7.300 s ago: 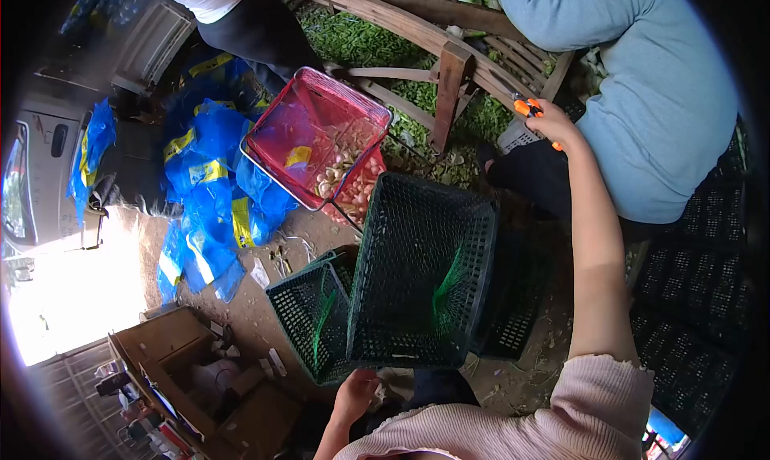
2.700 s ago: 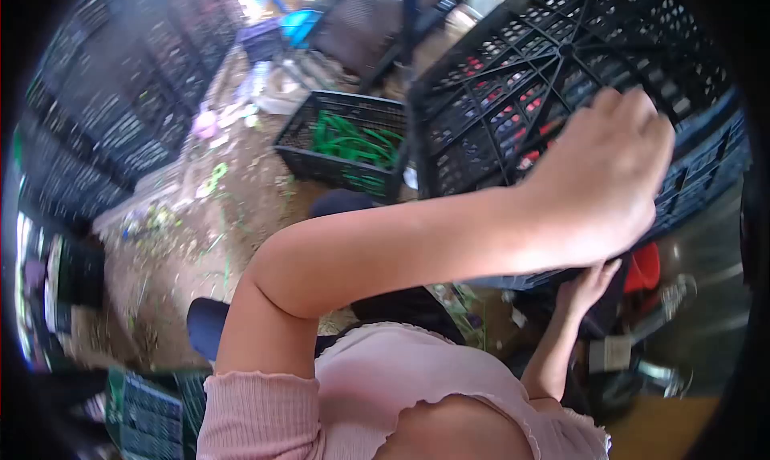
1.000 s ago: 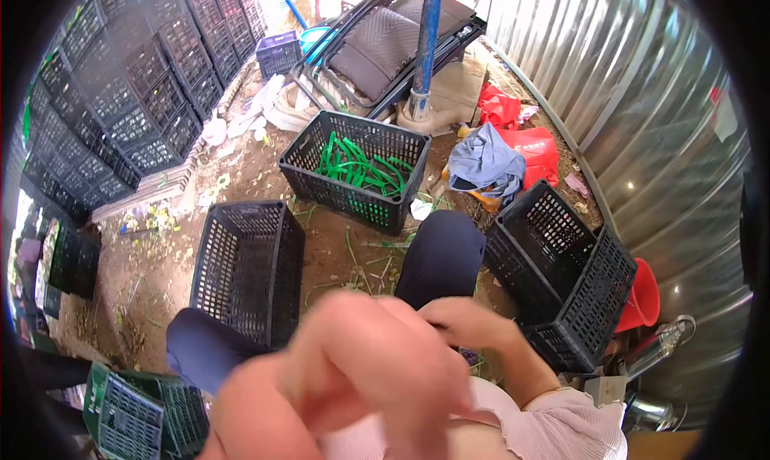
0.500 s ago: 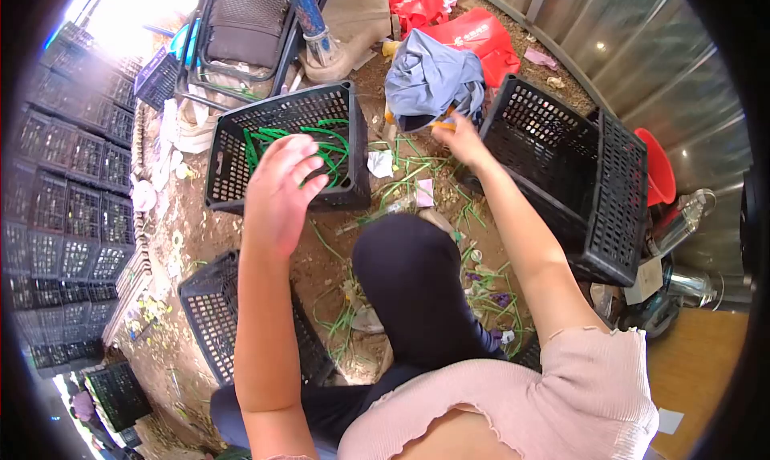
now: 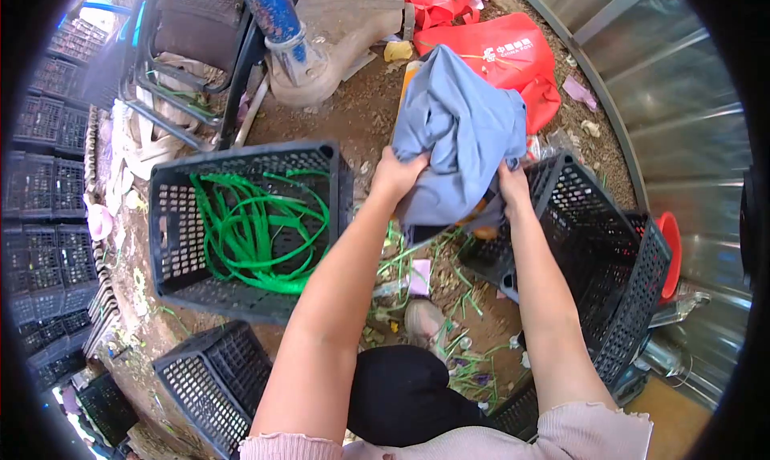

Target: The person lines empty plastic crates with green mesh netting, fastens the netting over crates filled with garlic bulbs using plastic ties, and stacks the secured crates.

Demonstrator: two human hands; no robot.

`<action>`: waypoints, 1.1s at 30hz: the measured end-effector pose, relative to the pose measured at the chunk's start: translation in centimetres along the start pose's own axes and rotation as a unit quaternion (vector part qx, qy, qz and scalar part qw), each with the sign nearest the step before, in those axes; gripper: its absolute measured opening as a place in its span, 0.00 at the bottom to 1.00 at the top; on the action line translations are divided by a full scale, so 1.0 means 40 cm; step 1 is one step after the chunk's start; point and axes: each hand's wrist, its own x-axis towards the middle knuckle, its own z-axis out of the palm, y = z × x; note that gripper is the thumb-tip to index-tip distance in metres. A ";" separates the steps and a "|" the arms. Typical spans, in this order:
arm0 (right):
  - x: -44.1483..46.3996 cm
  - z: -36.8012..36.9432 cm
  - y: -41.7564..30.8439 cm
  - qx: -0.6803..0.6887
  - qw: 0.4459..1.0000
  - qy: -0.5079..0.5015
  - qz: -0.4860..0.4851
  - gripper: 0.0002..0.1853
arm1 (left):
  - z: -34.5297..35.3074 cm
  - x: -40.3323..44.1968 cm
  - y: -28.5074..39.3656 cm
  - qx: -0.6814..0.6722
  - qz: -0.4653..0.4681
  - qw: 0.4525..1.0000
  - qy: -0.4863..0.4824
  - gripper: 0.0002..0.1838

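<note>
Between my two hands hangs a crumpled blue-grey cloth (image 5: pixel 457 131), possibly a garment, with some dark and orange parts at its lower edge. My left hand (image 5: pixel 397 179) is closed on its left side, thumb over the fabric. On the opposite side my right hand (image 5: pixel 513 189) grips the edge, its fingers partly hidden by the folds. Left of the cloth stands a black plastic crate (image 5: pixel 241 299) with green strips (image 5: pixel 249 227) coiled inside. To the right, near my right forearm, is another black crate (image 5: pixel 581 219).
Red bags (image 5: pixel 513 55) lie behind the cloth. A blue post (image 5: pixel 277 19) on a pale base rises at the back, next to a folded chair (image 5: pixel 192 51). A further crate (image 5: pixel 212 388) sits at lower left. A corrugated metal wall (image 5: pixel 682 115) curves along the right.
My left hand has come over from above the left crate and taken hold of the cloth. Both hands now grip it, and it is spread wider. The view has shifted closer.
</note>
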 end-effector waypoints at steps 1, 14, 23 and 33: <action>-0.013 0.000 -0.030 0.007 1.000 0.005 -0.012 0.31 | 0.002 0.008 -0.005 -0.042 0.027 0.999 0.015 0.39; 0.265 0.141 -0.326 0.097 0.974 -0.108 -0.176 0.24 | -0.110 0.263 0.179 -0.205 0.070 0.973 0.082 0.32; 0.490 0.158 -0.188 -0.078 0.989 -0.066 -0.106 0.26 | -0.021 0.370 0.106 -0.032 -0.010 0.998 0.045 0.38; 0.289 0.031 -0.261 -0.222 0.911 0.142 -0.316 0.34 | -0.518 -0.162 0.113 0.002 0.196 0.980 0.021 0.12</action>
